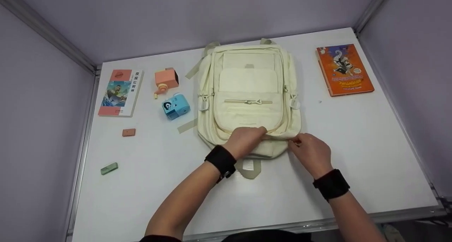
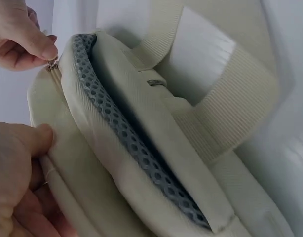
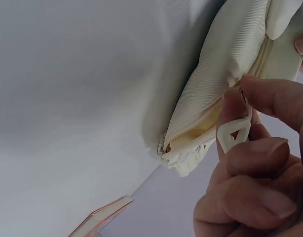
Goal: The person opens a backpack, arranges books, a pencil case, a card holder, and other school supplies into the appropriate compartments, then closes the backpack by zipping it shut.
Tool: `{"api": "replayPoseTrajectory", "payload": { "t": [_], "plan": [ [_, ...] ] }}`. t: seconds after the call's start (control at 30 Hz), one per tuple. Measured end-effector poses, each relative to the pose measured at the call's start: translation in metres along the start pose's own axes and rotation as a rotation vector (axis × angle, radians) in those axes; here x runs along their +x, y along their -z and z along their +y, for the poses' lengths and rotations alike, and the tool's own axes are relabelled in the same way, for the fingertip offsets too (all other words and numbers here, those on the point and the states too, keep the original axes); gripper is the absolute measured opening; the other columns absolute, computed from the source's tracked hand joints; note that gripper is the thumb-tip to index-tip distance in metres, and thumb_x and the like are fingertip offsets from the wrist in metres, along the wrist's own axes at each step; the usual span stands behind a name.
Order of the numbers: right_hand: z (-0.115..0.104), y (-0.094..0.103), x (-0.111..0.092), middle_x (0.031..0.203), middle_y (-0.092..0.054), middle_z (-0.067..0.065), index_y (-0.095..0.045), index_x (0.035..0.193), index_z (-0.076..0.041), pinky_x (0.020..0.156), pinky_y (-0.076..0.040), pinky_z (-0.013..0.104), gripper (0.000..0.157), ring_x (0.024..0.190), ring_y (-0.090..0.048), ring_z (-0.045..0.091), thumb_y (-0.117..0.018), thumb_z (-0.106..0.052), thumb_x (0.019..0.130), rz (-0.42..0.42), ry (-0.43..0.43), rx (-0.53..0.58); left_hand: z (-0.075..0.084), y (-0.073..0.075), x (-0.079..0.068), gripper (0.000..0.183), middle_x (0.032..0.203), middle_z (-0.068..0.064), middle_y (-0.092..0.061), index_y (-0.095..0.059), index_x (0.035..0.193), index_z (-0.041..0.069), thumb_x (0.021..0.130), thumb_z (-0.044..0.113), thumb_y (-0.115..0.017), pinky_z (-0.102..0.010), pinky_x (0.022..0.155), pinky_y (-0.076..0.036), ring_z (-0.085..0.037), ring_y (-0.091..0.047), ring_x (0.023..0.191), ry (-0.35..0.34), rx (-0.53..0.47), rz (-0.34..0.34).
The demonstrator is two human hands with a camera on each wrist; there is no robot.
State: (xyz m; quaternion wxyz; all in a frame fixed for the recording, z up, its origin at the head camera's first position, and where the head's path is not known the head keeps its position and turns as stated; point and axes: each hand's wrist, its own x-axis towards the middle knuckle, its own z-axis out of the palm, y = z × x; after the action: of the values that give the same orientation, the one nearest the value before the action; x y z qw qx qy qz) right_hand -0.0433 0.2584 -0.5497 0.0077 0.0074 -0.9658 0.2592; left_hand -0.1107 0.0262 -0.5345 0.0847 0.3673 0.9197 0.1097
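A cream backpack lies on its back, its top loops toward the far wall. My left hand grips the fabric at its near end; in the left wrist view the thumb presses on the panel beside the zipper seam. At the near right corner, my right hand pinches a zipper slider, and its pale pull tab hangs by the curled fingers in the right wrist view. Behind that slider the zipper gapes, showing yellowish lining. Grey mesh edges the bag's padded back.
Left of the bag lie a pink-and-white book, an orange box-shaped gadget with a crank, a blue camera-shaped gadget, a reddish block and a green block. An orange book lies right. Walls enclose the white table.
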Motion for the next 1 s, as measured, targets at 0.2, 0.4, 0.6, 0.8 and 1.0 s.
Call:
{"api": "replayPoseTrajectory", "payload": {
  "t": [0.2, 0.4, 0.6, 0.8, 1.0],
  "plan": [
    [-0.004, 0.001, -0.002, 0.089, -0.075, 0.0, -0.082, 0.096, -0.013, 0.061, -0.05, 0.037, 0.012, 0.074, -0.068, 0.016, -0.072, -0.02, 0.092, 0.047, 0.005, 0.026, -0.001, 0.004, 0.014, 0.022, 0.093, -0.003, -0.074, -0.068, 0.112, 0.012, 0.11, 0.023, -0.049, -0.035, 0.07, -0.056, -0.019, -0.071, 0.081, 0.047, -0.087, -0.007],
    [-0.015, 0.0, -0.002, 0.082, -0.073, -0.001, -0.081, 0.088, -0.013, 0.056, -0.049, 0.035, 0.009, 0.065, -0.063, 0.013, -0.072, -0.015, 0.089, 0.094, 0.067, 0.002, -0.004, 0.013, 0.026, 0.022, 0.103, -0.002, -0.075, -0.072, 0.113, 0.013, 0.108, 0.023, -0.053, -0.035, 0.08, -0.054, -0.019, -0.07, 0.091, 0.066, -0.152, -0.063],
    [-0.032, -0.004, 0.002, 0.077, -0.07, -0.002, -0.078, 0.081, -0.013, 0.055, -0.048, 0.036, 0.008, 0.061, -0.061, 0.013, -0.073, -0.013, 0.087, 0.069, 0.11, -0.012, -0.008, 0.015, 0.03, 0.022, 0.105, -0.002, -0.075, -0.072, 0.113, 0.012, 0.107, 0.024, -0.056, -0.034, 0.084, -0.053, -0.017, -0.069, 0.094, 0.046, -0.189, -0.097],
    [-0.045, -0.009, 0.007, 0.069, -0.064, -0.004, -0.075, 0.074, -0.013, 0.051, -0.045, 0.036, 0.014, 0.056, -0.056, 0.012, -0.074, -0.013, 0.089, 0.039, 0.118, -0.037, -0.009, 0.017, 0.032, 0.022, 0.107, -0.003, -0.074, -0.072, 0.114, 0.01, 0.107, 0.024, -0.056, -0.035, 0.085, -0.053, -0.018, -0.068, 0.094, 0.038, -0.219, -0.118],
    [-0.056, -0.015, 0.01, 0.062, -0.057, -0.006, -0.067, 0.063, -0.017, 0.046, -0.041, 0.035, 0.026, 0.051, -0.051, 0.011, -0.07, -0.013, 0.089, 0.043, 0.151, -0.063, -0.011, 0.017, 0.03, 0.022, 0.108, -0.003, -0.074, -0.072, 0.115, 0.01, 0.107, 0.024, -0.056, -0.035, 0.086, -0.052, -0.019, -0.068, 0.096, 0.037, -0.242, -0.115]
  ]
}}
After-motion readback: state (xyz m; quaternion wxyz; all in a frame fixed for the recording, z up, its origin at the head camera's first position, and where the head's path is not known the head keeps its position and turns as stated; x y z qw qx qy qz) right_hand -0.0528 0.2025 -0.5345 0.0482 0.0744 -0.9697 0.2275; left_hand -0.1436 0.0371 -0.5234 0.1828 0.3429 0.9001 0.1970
